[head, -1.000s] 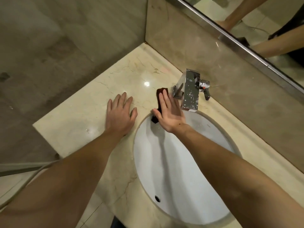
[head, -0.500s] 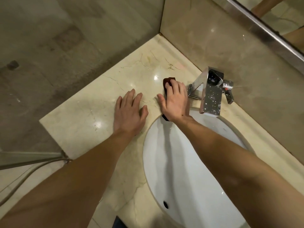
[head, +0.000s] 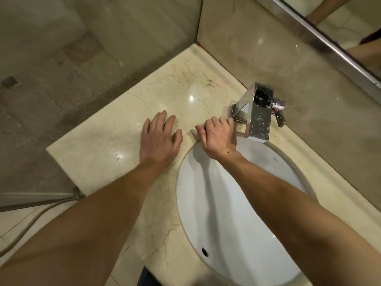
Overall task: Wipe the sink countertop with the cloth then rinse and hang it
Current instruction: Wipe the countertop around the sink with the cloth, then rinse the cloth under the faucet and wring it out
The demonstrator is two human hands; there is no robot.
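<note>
My right hand [head: 217, 137] rests on the beige marble countertop [head: 99, 145] at the far rim of the white sink basin [head: 237, 213], just left of the chrome faucet [head: 259, 114]. Its fingers are curled down in a fist. The dark cloth seen earlier is hidden under this hand. My left hand [head: 159, 141] lies flat on the countertop beside it, fingers spread, holding nothing. A small gap separates the two hands.
The faucet's handle [head: 279, 112] sticks out to the right, near the back wall. A mirror [head: 350, 23] with a metal frame runs above the wall. The counter's left edge drops to a shower floor, where a hose [head: 31, 223] lies.
My right hand's flat fingers have curled into a fist over the cloth, which no longer shows. The left hand has stayed flat on the counter. The view has shifted.
</note>
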